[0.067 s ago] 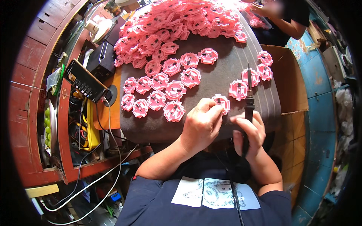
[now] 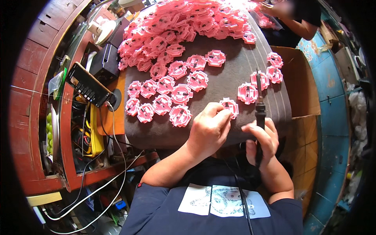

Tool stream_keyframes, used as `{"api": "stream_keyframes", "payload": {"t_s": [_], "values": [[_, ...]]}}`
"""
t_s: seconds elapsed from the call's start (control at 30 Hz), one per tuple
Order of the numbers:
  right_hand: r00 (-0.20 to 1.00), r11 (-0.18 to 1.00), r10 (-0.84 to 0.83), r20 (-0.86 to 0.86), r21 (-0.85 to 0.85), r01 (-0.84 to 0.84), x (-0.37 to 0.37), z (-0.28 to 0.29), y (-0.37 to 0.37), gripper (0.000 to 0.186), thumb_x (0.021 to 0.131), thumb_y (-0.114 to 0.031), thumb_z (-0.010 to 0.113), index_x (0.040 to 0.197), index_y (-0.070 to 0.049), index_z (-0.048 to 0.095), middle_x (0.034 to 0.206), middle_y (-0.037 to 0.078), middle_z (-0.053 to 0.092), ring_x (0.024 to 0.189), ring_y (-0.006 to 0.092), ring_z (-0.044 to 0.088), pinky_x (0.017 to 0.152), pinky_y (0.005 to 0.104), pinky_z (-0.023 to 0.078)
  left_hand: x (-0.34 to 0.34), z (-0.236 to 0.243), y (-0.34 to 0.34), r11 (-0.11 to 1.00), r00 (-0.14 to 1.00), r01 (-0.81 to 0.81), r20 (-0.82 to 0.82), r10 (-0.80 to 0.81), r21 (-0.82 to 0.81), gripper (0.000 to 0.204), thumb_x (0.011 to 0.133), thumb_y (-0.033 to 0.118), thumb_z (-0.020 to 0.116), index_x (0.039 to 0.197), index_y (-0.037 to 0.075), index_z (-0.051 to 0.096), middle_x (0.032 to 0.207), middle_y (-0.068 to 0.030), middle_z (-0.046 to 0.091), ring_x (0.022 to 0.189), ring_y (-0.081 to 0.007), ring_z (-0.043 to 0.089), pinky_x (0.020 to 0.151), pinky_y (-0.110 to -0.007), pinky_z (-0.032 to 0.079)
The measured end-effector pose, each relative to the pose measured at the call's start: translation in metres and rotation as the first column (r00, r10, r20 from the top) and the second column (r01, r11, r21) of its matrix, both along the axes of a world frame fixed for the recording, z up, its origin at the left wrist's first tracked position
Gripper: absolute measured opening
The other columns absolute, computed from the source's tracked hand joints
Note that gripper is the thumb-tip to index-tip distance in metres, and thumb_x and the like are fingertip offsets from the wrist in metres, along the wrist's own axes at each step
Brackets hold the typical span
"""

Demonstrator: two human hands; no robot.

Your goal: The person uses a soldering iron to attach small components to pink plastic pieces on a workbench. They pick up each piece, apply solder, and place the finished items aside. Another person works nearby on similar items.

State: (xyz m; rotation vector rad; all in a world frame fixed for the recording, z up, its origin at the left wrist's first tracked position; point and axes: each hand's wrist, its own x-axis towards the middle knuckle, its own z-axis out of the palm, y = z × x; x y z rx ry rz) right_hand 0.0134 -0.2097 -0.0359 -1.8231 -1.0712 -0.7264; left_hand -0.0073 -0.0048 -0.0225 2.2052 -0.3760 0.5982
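Observation:
My left hand (image 2: 208, 128) is closed, its thumb and fingertips pinching the near left edge of a pink plastic part (image 2: 232, 109) with a small dark piece in its middle. In my right hand (image 2: 267, 141) rests a soldering iron (image 2: 260, 107), its black handle lying between thumb and fingers. The slim tip points away from me, over the right-hand group of pink parts (image 2: 247, 94); whether it touches them I cannot tell. Left of my hands, several similar parts (image 2: 182, 94) lie in loose rows on the dark mat (image 2: 231, 70).
A big heap of pink parts (image 2: 168, 37) covers the far side. To the left, a phone (image 2: 89, 84) leans on a stand beside a black box (image 2: 105, 60), with white cables below. A cardboard box (image 2: 299, 82) stands at the right. Another person's arm (image 2: 299, 28) shows at the far right.
My right hand has drawn back slightly toward me with the soldering iron, and its fingers have shifted on the handle. My left hand and the part it pinches have stayed put.

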Motion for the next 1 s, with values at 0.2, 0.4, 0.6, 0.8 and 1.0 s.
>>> {"api": "stream_keyframes", "payload": {"t_s": [0.2, 0.4, 0.6, 0.8, 1.0], "values": [[0.998, 0.998, -0.059, -0.006, 0.012, 0.059, -0.019, 0.007, -0.027, 0.062, 0.106, -0.049, 0.062, 0.137, 0.004, 0.057, 0.096, 0.018, 0.069, 0.075, 0.0317, 0.064, 0.071, 0.0461, 0.052, 0.0, 0.002, 0.0, 1.0, 1.0, 0.01, 0.016, -0.011, 0.014, 0.022, 0.083, -0.007, 0.078, 0.105, -0.001, 0.074, 0.101, -0.0176, 0.069, 0.087, -0.0324, 0.072, 0.075, -0.039, 0.06], [0.996, 0.999, 0.035, -0.085, -0.013, -0.036, -0.033, 0.013, -0.032, 0.034, 0.099, -0.025, 0.071, 0.118, 0.002, 0.065, 0.088, 0.015, 0.066, 0.069, 0.0296, 0.062, 0.062, 0.0406, 0.051, -0.001, 0.005, 0.0, 0.998, 0.999, 0.017, 0.033, -0.019, 0.055, 0.023, 0.083, -0.007, 0.077, 0.105, -0.001, 0.074, 0.103, -0.0176, 0.07, 0.087, -0.0324, 0.072, 0.075, -0.039, 0.06], [0.994, 0.997, 0.082, -0.067, 0.001, -0.082, -0.033, 0.009, -0.026, 0.029, 0.094, -0.019, 0.072, 0.115, 0.001, 0.067, 0.084, 0.013, 0.065, 0.066, 0.0276, 0.06, 0.059, 0.039, 0.049, -0.001, 0.002, 0.0, 0.998, 0.999, 0.013, 0.036, -0.016, 0.066, 0.024, 0.083, -0.007, 0.077, 0.107, -0.001, 0.074, 0.104, -0.0176, 0.069, 0.088, -0.0324, 0.072, 0.075, -0.038, 0.06], [0.993, 0.996, 0.087, -0.082, -0.001, -0.087, -0.035, 0.007, -0.024, 0.029, 0.093, -0.016, 0.071, 0.115, 0.001, 0.067, 0.084, 0.013, 0.065, 0.066, 0.0275, 0.061, 0.059, 0.0389, 0.048, -0.001, 0.003, 0.001, 0.997, 0.999, 0.017, 0.046, -0.021, 0.081, 0.025, 0.083, -0.008, 0.078, 0.107, -0.001, 0.074, 0.103, -0.0173, 0.069, 0.086, -0.0318, 0.072, 0.074, -0.038, 0.06], [0.992, 0.996, 0.086, -0.093, -0.004, -0.087, -0.035, 0.008, -0.023, 0.028, 0.093, -0.015, 0.071, 0.115, 0.002, 0.066, 0.084, 0.013, 0.065, 0.065, 0.0278, 0.061, 0.06, 0.0391, 0.049, -0.001, 0.001, 0.001, 0.996, 0.998, 0.019, 0.051, -0.023, 0.086, 0.025, 0.083, -0.008, 0.078, 0.106, -0.001, 0.073, 0.102, -0.0166, 0.068, 0.087, -0.0321, 0.071, 0.074, -0.038, 0.059]]}}
